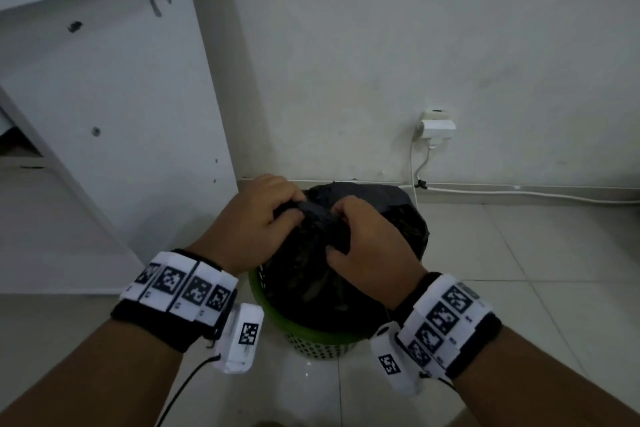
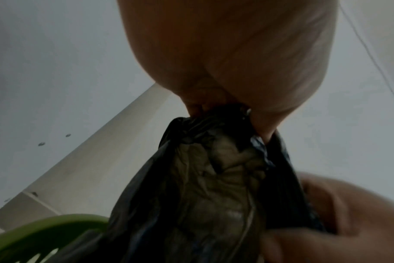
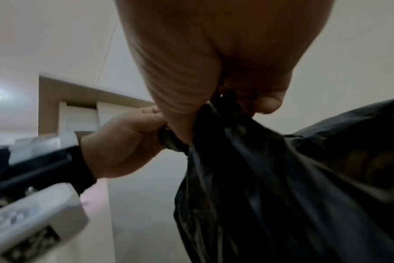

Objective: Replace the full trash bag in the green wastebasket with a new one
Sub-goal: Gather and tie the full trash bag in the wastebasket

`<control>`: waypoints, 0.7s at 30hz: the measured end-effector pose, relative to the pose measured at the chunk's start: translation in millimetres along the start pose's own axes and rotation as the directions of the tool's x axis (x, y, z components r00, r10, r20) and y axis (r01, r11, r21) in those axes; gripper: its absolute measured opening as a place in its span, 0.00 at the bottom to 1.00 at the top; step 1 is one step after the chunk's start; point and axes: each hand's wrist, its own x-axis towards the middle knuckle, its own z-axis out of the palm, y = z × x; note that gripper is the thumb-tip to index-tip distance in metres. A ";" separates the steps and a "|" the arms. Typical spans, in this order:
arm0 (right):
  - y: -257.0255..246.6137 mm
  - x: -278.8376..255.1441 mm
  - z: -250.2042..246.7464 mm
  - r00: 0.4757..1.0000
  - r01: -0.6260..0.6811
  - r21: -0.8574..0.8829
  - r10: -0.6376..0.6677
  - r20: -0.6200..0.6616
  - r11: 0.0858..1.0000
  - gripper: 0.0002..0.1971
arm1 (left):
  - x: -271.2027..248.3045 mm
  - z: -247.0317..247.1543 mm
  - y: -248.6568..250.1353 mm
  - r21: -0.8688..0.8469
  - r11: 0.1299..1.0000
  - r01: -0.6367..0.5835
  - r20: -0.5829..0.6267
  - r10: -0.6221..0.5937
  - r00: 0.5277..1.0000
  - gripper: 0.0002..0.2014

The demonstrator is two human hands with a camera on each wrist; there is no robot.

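A full black trash bag (image 1: 346, 274) bulges out of the green perforated wastebasket (image 1: 311, 340) on the tiled floor. My left hand (image 1: 277, 211) grips a gathered strip of the bag's top edge on the left. My right hand (image 1: 349, 236) pinches the bunched plastic right beside it. In the left wrist view my left hand (image 2: 225, 110) holds the gathered neck of the bag (image 2: 214, 195) above the green rim (image 2: 45, 229). The right wrist view shows my right hand (image 3: 225, 106) clamped on the black bag (image 3: 270, 178), with my left hand (image 3: 133, 135) holding the plastic alongside.
A white cabinet panel (image 1: 114, 114) stands close to the basket's left. Behind it is a white wall with a socket and plug (image 1: 436, 128), and a white cable (image 1: 519, 192) runs along the floor edge. Pale floor tiles (image 1: 519, 270) spread to the right.
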 end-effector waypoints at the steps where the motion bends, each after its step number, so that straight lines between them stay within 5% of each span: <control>1: 3.4 -1.8 -0.6 0.999 -0.029 -0.038 0.028 -0.035 0.999 0.17 | -0.6 -3.6 -1.1 -0.048 0.998 0.048 -0.011 -0.049 0.999 0.07; 4: 14.6 -7.0 -6.9 0.988 -0.128 -0.034 0.124 -0.094 0.991 0.13 | -2.7 -12.5 -6.5 -0.142 0.975 0.172 -0.057 -0.182 0.982 0.11; 7: 21.1 -2.9 -16.8 0.974 -0.215 0.056 0.218 -0.059 0.975 0.06 | -1.0 -15.7 -10.5 -0.030 0.972 0.232 -0.095 -0.233 0.968 0.20; 10: 19.7 9.2 -27.2 0.958 -0.274 0.299 0.287 0.001 0.914 0.06 | -0.2 -14.4 -0.4 0.132 0.985 0.110 -0.130 -0.093 0.987 0.23; 13: 5.3 16.9 -38.0 0.942 -0.304 0.650 0.322 0.095 0.697 0.12 | 4.2 -9.4 24.1 0.039 0.999 -0.025 -0.020 0.026 0.999 0.31; 14: -0.3 17.5 -39.4 0.952 -0.281 0.663 0.288 0.102 0.694 0.12 | 7.1 -7.5 32.4 -0.025 1.000 -0.016 0.018 0.016 1.000 0.30; 18: -10.2 13.8 -40.0 0.990 -0.129 0.476 0.143 0.005 0.870 0.09 | 15.9 -9.1 41.8 -0.184 0.983 0.022 -0.088 -0.039 0.995 0.06; 21: 1.7 7.6 -39.2 0.994 -0.076 0.174 0.062 0.086 0.982 0.13 | 16.9 -21.4 33.2 -0.292 0.949 0.123 -0.173 -0.179 0.969 0.07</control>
